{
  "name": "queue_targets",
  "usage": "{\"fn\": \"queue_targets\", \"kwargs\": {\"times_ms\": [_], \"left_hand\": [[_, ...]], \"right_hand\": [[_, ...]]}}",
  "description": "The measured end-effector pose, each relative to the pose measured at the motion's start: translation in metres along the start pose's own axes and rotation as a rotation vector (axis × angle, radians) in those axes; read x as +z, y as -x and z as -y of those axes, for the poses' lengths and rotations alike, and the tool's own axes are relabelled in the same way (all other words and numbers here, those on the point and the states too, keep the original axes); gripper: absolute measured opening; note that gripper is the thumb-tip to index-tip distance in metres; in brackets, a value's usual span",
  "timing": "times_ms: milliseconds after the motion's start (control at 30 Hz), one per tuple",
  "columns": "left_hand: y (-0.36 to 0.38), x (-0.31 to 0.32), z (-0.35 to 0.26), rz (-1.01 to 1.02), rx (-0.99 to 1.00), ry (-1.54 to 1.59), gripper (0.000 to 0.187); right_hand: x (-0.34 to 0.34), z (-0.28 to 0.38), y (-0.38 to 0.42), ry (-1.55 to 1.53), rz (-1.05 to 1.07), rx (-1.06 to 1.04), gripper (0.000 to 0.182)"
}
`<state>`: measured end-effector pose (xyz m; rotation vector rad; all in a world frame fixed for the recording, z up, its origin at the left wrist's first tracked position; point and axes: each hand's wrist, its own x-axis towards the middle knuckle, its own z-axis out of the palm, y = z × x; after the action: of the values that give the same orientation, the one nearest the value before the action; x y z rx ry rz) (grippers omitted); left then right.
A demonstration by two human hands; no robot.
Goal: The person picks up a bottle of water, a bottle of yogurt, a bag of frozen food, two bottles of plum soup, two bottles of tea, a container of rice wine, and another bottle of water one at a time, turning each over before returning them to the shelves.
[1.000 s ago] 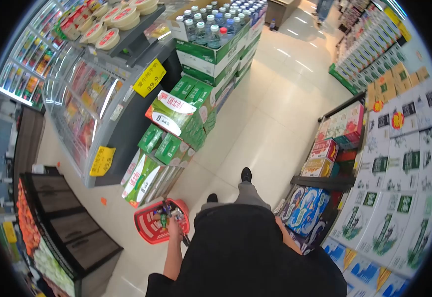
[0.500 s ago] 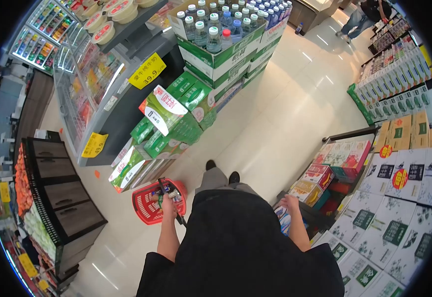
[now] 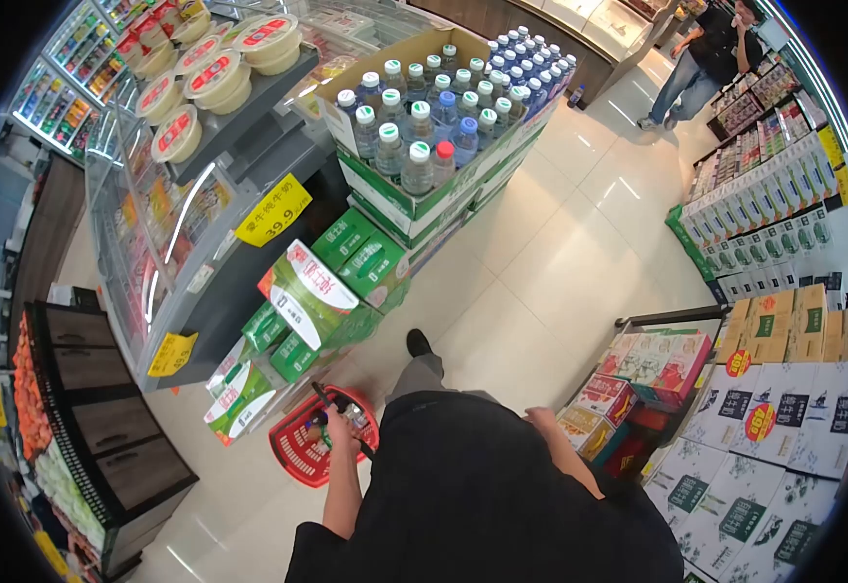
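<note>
My left hand (image 3: 340, 429) is closed on the dark handle of a red shopping basket (image 3: 298, 449), which hangs at my left side with a few small items inside. Just beyond the basket are stacked green and white milk cartons (image 3: 319, 291). My right hand (image 3: 543, 420) hangs at my right side, near the boxes on a low rack (image 3: 604, 398); its fingers are partly hidden and too small to read. One dark shoe (image 3: 418, 342) shows ahead of me.
Bottles in an open carton (image 3: 419, 170) stand ahead, beside a chilled case (image 3: 201, 282) with white tubs (image 3: 218, 82). A vegetable stand (image 3: 118, 408) is at left. White boxes (image 3: 715, 486) line the right. A person (image 3: 701, 63) stands at the upper right.
The view has moved forward along the aisle, so the bottles and cartons appear nearer. My right hand has shifted inward and lower. The person ahead appears larger, with one hand near the face.
</note>
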<state>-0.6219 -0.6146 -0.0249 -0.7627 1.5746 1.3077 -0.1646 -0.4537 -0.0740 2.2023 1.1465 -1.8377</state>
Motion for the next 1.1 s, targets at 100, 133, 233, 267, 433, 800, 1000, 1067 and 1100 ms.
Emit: {"fn": "queue_targets", "kwargs": {"times_ms": [100,133,233,267,433,800,1000,1067,1100], "left_hand": [[-0.002,0.025,-0.011,0.001,-0.052,0.046,0.049],[0.01,0.042,-0.02,0.007,-0.033,0.056,0.049],[0.013,0.044,-0.033,0.08,-0.038,0.082,0.049],[0.014,0.041,-0.035,0.048,-0.029,0.091,0.048],[0.008,0.05,-0.03,0.036,-0.007,0.133,0.046],[-0.02,0.109,0.001,-0.213,0.02,-0.064,0.041],[0.002,0.157,-0.014,-0.327,0.025,-0.055,0.037],[0.006,0.174,-0.011,-0.311,0.035,-0.025,0.036],[0.006,0.185,-0.01,-0.319,0.042,-0.018,0.036]], "right_hand": [[-0.009,0.052,-0.012,-0.227,-0.084,0.102,0.031],[-0.014,0.064,-0.017,-0.228,-0.091,0.032,0.032],[-0.018,0.113,-0.007,-0.19,-0.084,0.017,0.031],[-0.017,0.124,-0.01,-0.163,-0.082,0.038,0.028],[-0.043,0.128,-0.069,0.405,0.094,-0.218,0.028],[-0.042,0.295,-0.102,0.476,0.086,-0.206,0.03],[-0.076,0.366,-0.159,0.286,0.146,-0.143,0.025],[-0.09,0.382,-0.172,0.234,0.166,-0.145,0.023],[-0.098,0.389,-0.179,0.239,0.161,-0.12,0.023]]}}
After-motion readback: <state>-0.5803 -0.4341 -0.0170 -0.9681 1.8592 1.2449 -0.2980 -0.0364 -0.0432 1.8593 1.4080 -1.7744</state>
